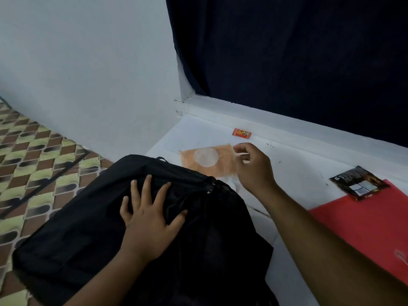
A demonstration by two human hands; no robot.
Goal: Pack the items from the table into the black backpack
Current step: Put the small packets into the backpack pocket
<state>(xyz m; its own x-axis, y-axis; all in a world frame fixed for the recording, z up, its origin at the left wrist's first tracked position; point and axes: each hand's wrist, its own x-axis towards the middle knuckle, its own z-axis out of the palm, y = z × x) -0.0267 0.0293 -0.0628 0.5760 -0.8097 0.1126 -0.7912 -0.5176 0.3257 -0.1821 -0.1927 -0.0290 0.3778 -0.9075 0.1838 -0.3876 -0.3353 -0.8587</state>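
Orange packet (207, 160), at 12 o'clock of the black backpack (88, 217) (flat, light, likely crinkly), we would pinch by its right edge, where our right hand (254, 168) hovers loosely curled and empty; left hand (148, 221) presses flat, fingers spread, on the backpack.

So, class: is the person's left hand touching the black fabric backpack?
Touching. The head view shows the left hand lying flat, fingers spread, on the black fabric backpack.

A pale wall (88, 62) meets a dark curtain (287, 51); a patterned mat (33, 151) lies at left beside the wall.
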